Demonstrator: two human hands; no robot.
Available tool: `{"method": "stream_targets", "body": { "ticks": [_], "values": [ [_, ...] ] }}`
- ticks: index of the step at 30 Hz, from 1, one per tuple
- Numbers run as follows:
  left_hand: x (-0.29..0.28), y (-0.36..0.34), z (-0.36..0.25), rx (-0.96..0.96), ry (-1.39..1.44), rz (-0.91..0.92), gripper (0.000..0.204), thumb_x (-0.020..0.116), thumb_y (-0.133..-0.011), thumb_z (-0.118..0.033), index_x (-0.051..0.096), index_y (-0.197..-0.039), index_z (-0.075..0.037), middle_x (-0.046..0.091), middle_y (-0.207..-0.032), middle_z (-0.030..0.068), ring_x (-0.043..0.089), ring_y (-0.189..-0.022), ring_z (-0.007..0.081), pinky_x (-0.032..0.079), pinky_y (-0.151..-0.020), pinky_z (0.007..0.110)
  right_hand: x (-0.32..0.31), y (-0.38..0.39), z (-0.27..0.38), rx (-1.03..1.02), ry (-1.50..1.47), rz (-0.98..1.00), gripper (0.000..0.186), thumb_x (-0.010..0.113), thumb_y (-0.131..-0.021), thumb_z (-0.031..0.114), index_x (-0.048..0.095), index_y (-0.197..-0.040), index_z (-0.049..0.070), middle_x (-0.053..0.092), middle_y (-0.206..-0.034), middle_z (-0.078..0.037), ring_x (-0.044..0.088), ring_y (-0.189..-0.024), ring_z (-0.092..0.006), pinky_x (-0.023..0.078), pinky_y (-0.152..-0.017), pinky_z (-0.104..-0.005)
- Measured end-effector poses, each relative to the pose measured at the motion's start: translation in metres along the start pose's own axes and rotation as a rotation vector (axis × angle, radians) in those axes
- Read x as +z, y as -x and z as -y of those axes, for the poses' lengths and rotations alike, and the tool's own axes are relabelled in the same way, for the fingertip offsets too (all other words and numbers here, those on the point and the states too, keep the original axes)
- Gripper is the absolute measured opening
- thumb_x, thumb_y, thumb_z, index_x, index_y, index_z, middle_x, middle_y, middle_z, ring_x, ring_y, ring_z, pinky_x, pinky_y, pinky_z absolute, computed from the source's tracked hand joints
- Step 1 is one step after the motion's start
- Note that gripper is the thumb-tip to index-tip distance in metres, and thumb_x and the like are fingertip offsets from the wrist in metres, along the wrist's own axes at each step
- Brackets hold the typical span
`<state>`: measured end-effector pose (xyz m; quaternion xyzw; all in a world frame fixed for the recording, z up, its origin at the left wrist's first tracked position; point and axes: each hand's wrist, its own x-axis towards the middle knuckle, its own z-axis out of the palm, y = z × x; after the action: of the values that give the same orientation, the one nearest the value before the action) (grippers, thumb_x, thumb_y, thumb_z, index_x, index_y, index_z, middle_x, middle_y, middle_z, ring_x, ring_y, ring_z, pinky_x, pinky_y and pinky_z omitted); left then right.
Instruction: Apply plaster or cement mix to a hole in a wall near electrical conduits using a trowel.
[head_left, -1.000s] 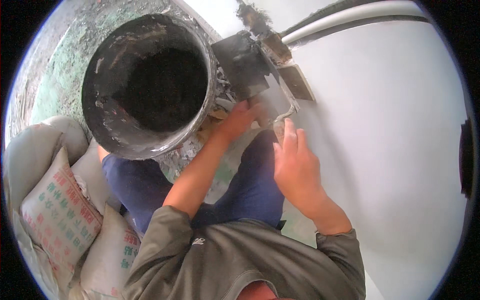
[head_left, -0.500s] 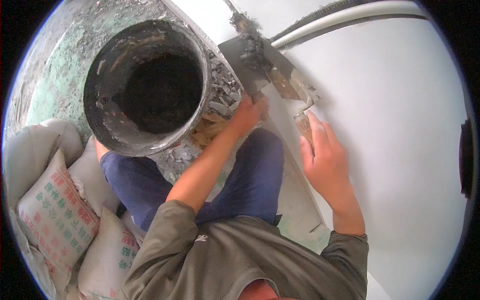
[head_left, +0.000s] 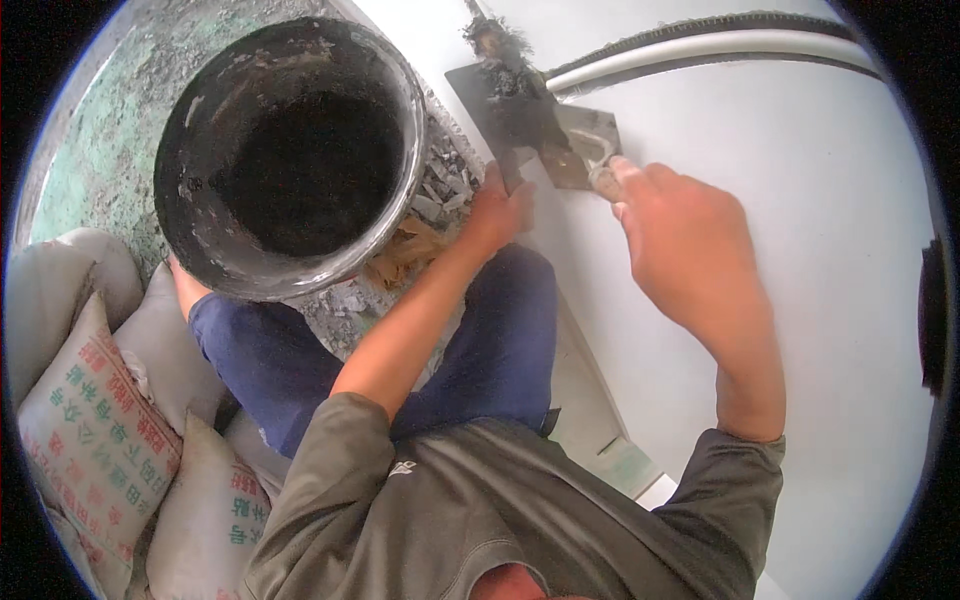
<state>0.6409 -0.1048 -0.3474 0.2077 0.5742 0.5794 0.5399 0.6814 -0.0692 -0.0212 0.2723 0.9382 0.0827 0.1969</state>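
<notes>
My left hand (head_left: 497,212) is closed round the handle of a broad flat scraper (head_left: 482,100), tilted up against the white wall. Dark wet mortar (head_left: 512,80) lies along the scraper's right side. My right hand (head_left: 690,240) grips the handle of a steel trowel (head_left: 590,125). The trowel blade meets or overlaps the scraper's right edge beside the mortar; whether they touch I cannot tell. Just above the blades, a dark rough patch (head_left: 490,40) sits at the end of a groove in the wall.
A large black bucket (head_left: 415,150), dark inside, stands at my left by my knee. Stuffed white sacks (head_left: 100,430) are piled at lower left. Grey rubble (head_left: 440,180) lies between bucket and wall. A white pipe (head_left: 700,47) runs in a wall groove at upper right.
My right hand has turned over and moved up and right, swinging the trowel's handle and blade round. The left hand keeps its scraper in nearly the same place.
</notes>
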Motion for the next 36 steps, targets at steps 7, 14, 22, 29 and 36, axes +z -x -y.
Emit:
{"method": "stream_targets", "body": {
  "ticks": [7, 14, 22, 29, 36],
  "values": [
    [0.004, 0.006, -0.023, -0.068, 0.099, 0.024, 0.050, 0.064, -0.088, -0.024, 0.041, -0.124, 0.001, 0.065, -0.087, 0.0155, 0.067, -0.075, 0.0287, 0.053, -0.063, 0.041, 0.000, -0.032, -0.001, -0.001, 0.047, -0.017, 0.016, 0.056, -0.081, 0.009, 0.069, -0.086, 0.000, 0.069, -0.076, -0.017, 0.070, -0.074, -0.0331, 0.055, -0.066, -0.0431],
    [-0.010, -0.007, 0.002, 0.079, -0.185, -0.021, 0.054, 0.066, -0.087, -0.024, 0.039, -0.126, 0.002, 0.064, -0.099, 0.0271, 0.063, -0.094, 0.0450, 0.049, -0.083, 0.049, -0.023, -0.044, 0.021, 0.062, 0.156, 0.173, 0.017, 0.057, -0.082, 0.010, 0.072, -0.082, 0.002, 0.070, -0.078, -0.018, 0.070, -0.075, -0.0353, 0.056, -0.066, -0.0431],
    [-0.014, -0.003, -0.004, 0.197, -0.273, -0.055, 0.048, 0.064, -0.090, -0.026, 0.040, -0.123, -0.002, 0.064, -0.098, 0.0264, 0.061, -0.095, 0.0472, 0.047, -0.082, 0.051, -0.046, -0.016, 0.003, 0.078, 0.066, -0.037, 0.033, 0.057, -0.084, 0.010, 0.062, -0.116, 0.006, 0.070, -0.081, -0.017, 0.069, -0.078, -0.0362, 0.055, -0.072, -0.0442],
    [-0.009, -0.007, 0.007, 0.293, -0.270, -0.105, 0.041, 0.063, -0.090, -0.023, 0.041, -0.118, -0.003, 0.063, -0.097, 0.0251, 0.061, -0.093, 0.0469, 0.048, -0.080, 0.051, -0.048, -0.115, 0.048, -0.064, 0.132, 0.010, 0.020, 0.058, -0.085, 0.011, 0.069, -0.102, 0.006, 0.069, -0.083, -0.018, 0.069, -0.080, -0.0354, 0.056, -0.070, -0.0444],
    [-0.007, -0.007, 0.024, 0.367, -0.275, -0.068, 0.045, 0.061, -0.092, -0.021, 0.040, -0.124, 0.003, 0.060, -0.106, 0.0276, 0.060, -0.098, 0.0446, 0.046, -0.087, 0.051, -0.084, -0.126, 0.066, -0.049, 0.244, 0.427, 0.024, 0.078, -0.060, 0.012, 0.073, -0.081, 0.003, 0.070, -0.078, -0.020, 0.071, -0.079, -0.0351, 0.056, -0.069, -0.0432]
  ]
}}
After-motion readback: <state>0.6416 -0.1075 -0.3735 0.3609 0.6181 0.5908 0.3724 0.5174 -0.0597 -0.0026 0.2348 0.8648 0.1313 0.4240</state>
